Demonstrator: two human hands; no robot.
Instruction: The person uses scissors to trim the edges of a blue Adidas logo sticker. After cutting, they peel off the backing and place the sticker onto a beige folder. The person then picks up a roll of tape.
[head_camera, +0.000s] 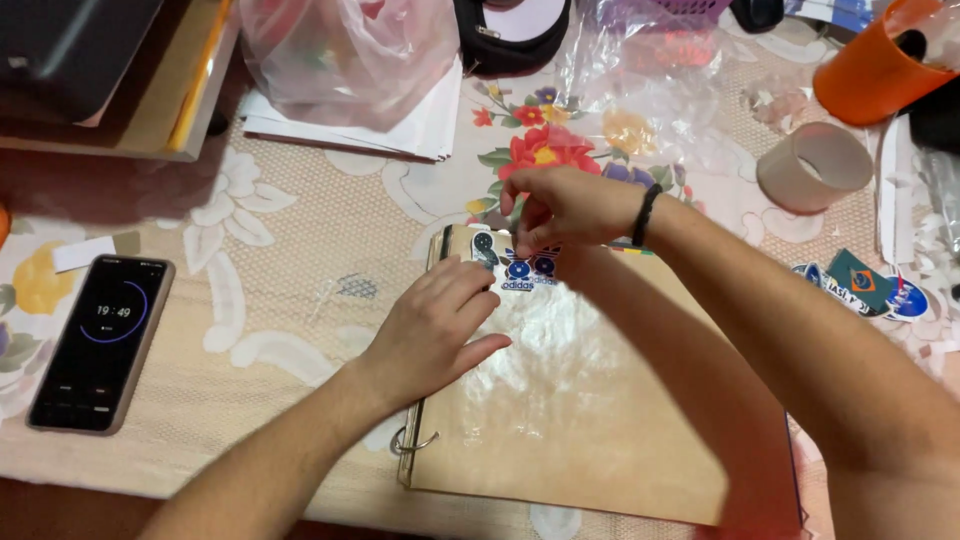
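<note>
Floral tablecloth (300, 215), orange cup (868, 72)

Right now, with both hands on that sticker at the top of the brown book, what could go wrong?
The sticker lies close to the ring-bound book's top edge, so it might go on crooked or overhang. The left hand presses the glossy page, and the right hand pinches the sticker; a slip could crease it. The loose stickers near the right forearm could be swept off the table.

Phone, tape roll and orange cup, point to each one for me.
phone (100, 343), head view, middle of its dark screen.
tape roll (815, 167), head view, its outer wall.
orange cup (870, 75), head view, its side.
</note>
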